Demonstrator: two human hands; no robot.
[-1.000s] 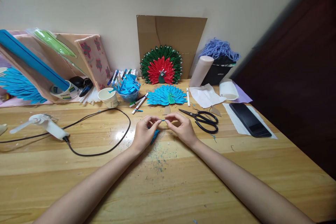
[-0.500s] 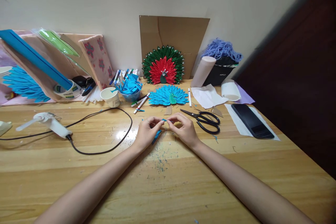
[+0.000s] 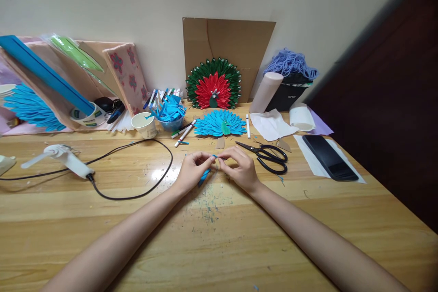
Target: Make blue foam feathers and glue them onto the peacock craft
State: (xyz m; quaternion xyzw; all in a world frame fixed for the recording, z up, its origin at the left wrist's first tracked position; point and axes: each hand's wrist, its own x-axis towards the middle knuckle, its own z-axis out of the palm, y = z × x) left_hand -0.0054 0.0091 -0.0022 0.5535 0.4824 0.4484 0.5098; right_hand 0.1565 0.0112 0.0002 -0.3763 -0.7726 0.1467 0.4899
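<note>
Thumb and fingers of my left hand (image 3: pixel 193 171) pinch a small blue strip (image 3: pixel 214 156), perhaps paper or felt. Opposite it, my right hand (image 3: pixel 239 169) grips the strip's other end, so the fingertips of both hands nearly meet. Most of the strip is covered by fingers. Under my left hand lies another blue piece (image 3: pixel 204 177) on the table. Just beyond the hands is a blue layered peacock fan (image 3: pixel 212 123) with a green bird shape on it. Black-handled scissors (image 3: pixel 272 157) rest to the right of my right hand.
A white glue gun (image 3: pixel 68 160) with a looping black cord lies left. Behind stand a paper cup (image 3: pixel 143 126), a tub of blue pieces (image 3: pixel 171 116) and a red-green peacock (image 3: pixel 214 86) against cardboard (image 3: pixel 232 39). A phone (image 3: pixel 328 157) lies right. Scraps litter the wooden table (image 3: pixel 219 246).
Both hands stay almost in place, with the fingers shifting slightly on the blue strip. The view has moved a little.
</note>
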